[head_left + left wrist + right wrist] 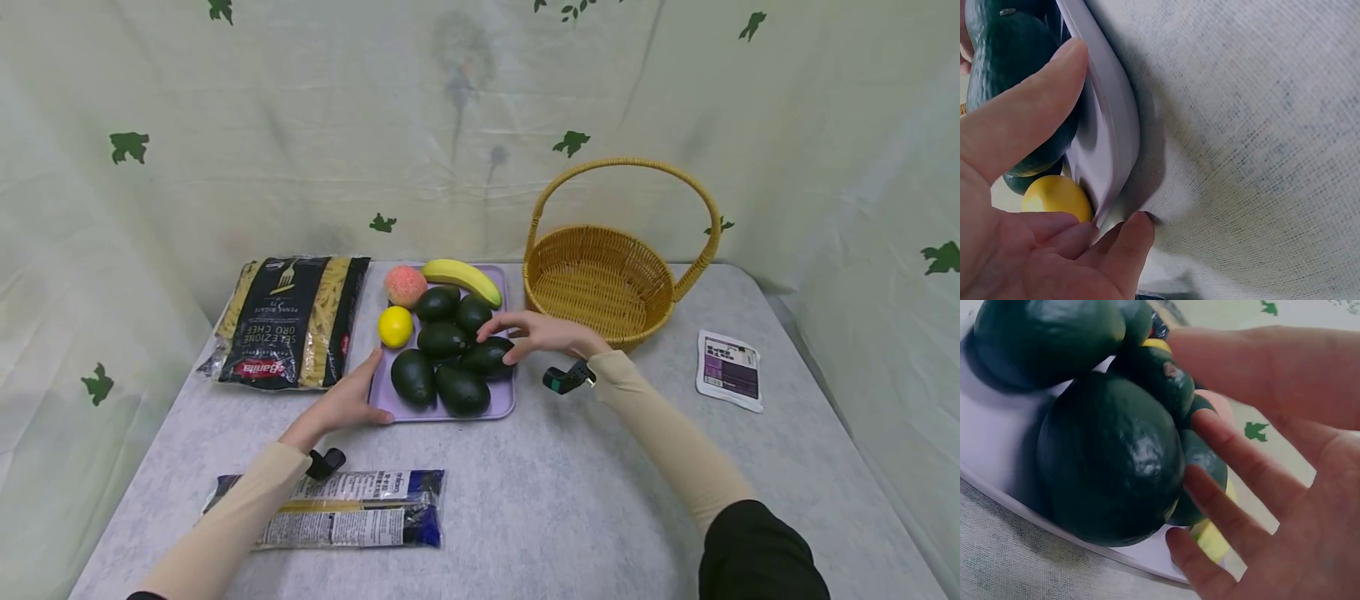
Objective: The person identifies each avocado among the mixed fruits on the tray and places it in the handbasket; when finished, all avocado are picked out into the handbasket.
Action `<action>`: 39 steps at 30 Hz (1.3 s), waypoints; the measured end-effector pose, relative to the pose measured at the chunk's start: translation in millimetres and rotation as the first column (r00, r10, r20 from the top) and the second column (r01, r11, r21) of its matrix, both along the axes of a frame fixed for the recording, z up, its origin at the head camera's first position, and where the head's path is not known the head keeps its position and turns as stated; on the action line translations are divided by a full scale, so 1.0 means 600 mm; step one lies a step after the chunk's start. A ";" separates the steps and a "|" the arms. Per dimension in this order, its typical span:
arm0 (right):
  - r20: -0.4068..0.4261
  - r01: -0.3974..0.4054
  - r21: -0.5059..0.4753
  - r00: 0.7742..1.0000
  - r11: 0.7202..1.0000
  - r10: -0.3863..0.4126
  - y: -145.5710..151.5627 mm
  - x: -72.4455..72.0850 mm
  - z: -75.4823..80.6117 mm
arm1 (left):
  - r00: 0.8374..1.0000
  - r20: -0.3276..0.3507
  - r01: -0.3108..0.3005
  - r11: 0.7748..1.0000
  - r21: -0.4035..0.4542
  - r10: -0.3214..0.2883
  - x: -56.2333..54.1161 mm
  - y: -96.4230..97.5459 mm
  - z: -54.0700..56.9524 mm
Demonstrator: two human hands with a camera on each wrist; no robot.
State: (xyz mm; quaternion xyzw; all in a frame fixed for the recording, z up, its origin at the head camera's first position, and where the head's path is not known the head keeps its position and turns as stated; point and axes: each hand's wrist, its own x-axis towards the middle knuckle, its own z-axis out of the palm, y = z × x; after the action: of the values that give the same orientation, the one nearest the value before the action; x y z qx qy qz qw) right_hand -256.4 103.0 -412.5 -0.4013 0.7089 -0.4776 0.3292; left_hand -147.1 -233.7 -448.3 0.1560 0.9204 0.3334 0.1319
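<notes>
A lavender tray (498,409) holds several dark green avocados (462,392), a yellow lemon (395,327), a peach (405,287) and a banana (463,277). My left hand (348,400) holds the tray's near left corner, thumb over the front rim and fingers along the left side. Over the tray's right side, my right hand (547,333) reaches in with fingers spread and slightly bent. Its thumb and fingertips come right up to the rightmost avocado (486,358). In the right wrist view, the palm faces a big avocado (1110,462) and nothing is gripped.
A wicker basket (600,279) with a tall handle stands behind my right hand. To the tray's left lies a large penne bag (288,321). Another long packet (352,508) sits under my left forearm. A small white and purple pouch (729,371) is at the right.
</notes>
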 end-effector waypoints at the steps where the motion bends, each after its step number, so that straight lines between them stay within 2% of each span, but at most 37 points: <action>1: -0.011 -0.005 0.018 1.000 1.000 0.005 -0.001 -0.001 -0.001 | 1.000 -0.002 0.000 1.000 -0.005 0.000 0.000 0.000 0.001; 7: -0.067 -0.010 0.076 0.998 0.997 0.015 -0.010 -0.003 -0.007 | 1.000 -0.002 -0.003 1.000 -0.028 0.003 0.001 0.001 0.002; 11: -0.070 0.013 0.114 0.998 0.993 -0.005 -0.014 -0.002 -0.009 | 1.000 -0.002 -0.001 0.999 -0.034 0.001 0.001 0.003 0.004; 19: -0.138 0.070 0.153 0.989 0.986 -0.049 -0.020 0.003 -0.010 | 1.000 -0.002 0.002 0.999 -0.040 -0.002 -0.002 0.002 0.005; 24: -0.106 0.105 0.148 0.990 0.983 -0.090 -0.009 0.006 -0.004 | 1.000 -0.006 0.011 0.999 -0.044 -0.011 -0.003 0.000 0.001; 30: -0.049 0.115 0.123 0.993 0.986 -0.109 0.016 0.007 0.027 | 1.000 -0.002 0.009 0.999 -0.045 -0.009 -0.003 -0.001 -0.001; 39: 0.017 0.167 0.050 0.986 0.985 -0.168 0.056 -0.013 0.059 | 1.000 0.015 0.003 0.998 -0.058 -0.002 -0.003 -0.003 -0.004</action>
State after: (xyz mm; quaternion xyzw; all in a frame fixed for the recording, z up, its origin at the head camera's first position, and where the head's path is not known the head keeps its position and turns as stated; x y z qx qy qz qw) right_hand -264.1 136.6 -377.4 -0.3271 0.7478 -0.4906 0.3050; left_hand -149.1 -235.5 -450.8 0.1506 0.9285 0.3076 0.1436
